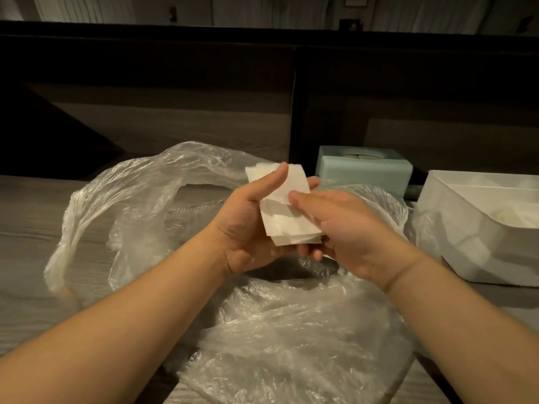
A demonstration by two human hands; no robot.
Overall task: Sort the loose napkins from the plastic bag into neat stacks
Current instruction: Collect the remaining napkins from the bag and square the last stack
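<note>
A small stack of white folded napkins [284, 212] is held above the middle of the table. My left hand [250, 228] grips it from the left, thumb laid across the top sheet and fingers underneath. My right hand [347, 231] pinches the stack's right edge, thumb on top. Below and around both hands lies the clear crumpled plastic bag [280, 330], spread flat over the wooden table [32, 228]; I cannot tell whether napkins remain inside it.
A pale green tissue box [364, 167] stands at the back, right of centre. A white plastic bin [478, 225] sits at the right edge, touching the bag. A dark wooden wall rises behind the table.
</note>
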